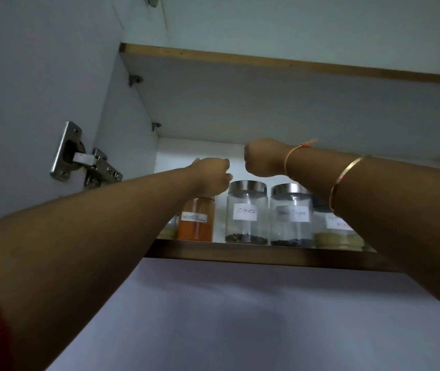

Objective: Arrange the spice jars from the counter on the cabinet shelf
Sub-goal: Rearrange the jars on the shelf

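Near the left end of the shelf (pixel 240 254), left grip (pixel 211 176) clasps the orange jar (pixel 196 223); seat it squarely. Right grip (pixel 263 159): cannot tell.

Door hinge (pixel 85 156): steel, screwed to the cabinet's left side wall (pixel 39 76).
Upper board (pixel 294 103): pale underside, brown front edge.
Support pegs (pixel 135 80): two, metal, under that board's left end.
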The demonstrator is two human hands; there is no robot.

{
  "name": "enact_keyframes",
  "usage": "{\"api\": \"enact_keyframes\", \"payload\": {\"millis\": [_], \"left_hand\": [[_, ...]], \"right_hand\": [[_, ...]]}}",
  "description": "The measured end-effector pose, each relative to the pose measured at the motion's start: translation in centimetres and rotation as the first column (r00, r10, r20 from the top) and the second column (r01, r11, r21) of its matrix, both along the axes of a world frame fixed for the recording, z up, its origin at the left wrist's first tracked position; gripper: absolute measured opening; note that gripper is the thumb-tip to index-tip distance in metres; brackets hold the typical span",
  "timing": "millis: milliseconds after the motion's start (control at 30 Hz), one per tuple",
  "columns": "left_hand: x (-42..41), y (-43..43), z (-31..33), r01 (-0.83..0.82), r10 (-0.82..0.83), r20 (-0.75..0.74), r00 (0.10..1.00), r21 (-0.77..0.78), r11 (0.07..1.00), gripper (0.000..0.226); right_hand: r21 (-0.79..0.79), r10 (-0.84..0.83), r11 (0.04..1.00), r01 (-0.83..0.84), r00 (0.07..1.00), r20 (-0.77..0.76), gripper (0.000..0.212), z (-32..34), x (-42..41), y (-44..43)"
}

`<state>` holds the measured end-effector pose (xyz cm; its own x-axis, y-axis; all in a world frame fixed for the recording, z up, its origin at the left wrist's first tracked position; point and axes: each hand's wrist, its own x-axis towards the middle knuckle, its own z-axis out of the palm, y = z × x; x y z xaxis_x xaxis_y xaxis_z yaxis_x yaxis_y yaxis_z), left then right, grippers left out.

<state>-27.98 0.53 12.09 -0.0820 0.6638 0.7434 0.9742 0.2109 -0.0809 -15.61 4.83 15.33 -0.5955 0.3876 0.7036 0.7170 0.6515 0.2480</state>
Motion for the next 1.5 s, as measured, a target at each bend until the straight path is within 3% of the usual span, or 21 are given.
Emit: {"api": "enact_keyframes", "payload": {"millis": [100,200,333,400,633,867,1133,1500], "left_hand": [[1.8,0.5,0.2,0.065,-0.065,0.005,0.998,0.034,0.997,0.053],[3.4,1.2,0.5,0.051,-0.050,0.017,0.999,-0.047,0.998,0.060],[4.3,1.9,0.8,-0.009,0.006,-0.020,1.000,-0.158,0.987,0.033],[4.4,1.9,0.8,-0.039,0.033,-0.041,0.999,-0.168,0.985,0.033],[4.2,2.3,1.4,-0.084,0.076,-0.056,0.996,-0.162,0.983,0.036],[2.9,3.1,1.1,-0.110,0.107,-0.036,0.994,-0.119,0.987,0.035],[1.9,4.3,1.2,-0.085,0.082,-0.033,0.996,-0.129,0.988,0.033],[2.2,5.9,2.1,-0.221,0.206,-0.093,0.974,-0.212,0.952,0.037]], "right_hand": [[-0.059,-0.010,0.998,0.006,0.998,-0.063,0.029,-0.1,2.2,1.0],[-0.122,-0.008,0.992,-0.006,0.994,-0.109,0.016,-0.5,4.4,2.4],[-0.229,0.002,0.973,-0.023,0.996,-0.092,0.029,-1.1,6.4,4.0],[-0.257,0.018,0.966,-0.033,0.998,-0.059,0.032,-1.4,6.8,4.7],[-0.153,0.076,0.985,-0.082,0.996,-0.041,0.038,-2.2,6.6,6.0],[-0.067,0.127,0.989,-0.131,0.990,-0.055,0.030,-2.8,4.8,6.5],[-0.074,0.107,0.991,-0.108,0.994,-0.026,0.036,-2.1,3.7,7.5],[-0.103,0.019,0.995,-0.012,0.997,0.069,0.032,-1.4,2.5,9.2]]}}
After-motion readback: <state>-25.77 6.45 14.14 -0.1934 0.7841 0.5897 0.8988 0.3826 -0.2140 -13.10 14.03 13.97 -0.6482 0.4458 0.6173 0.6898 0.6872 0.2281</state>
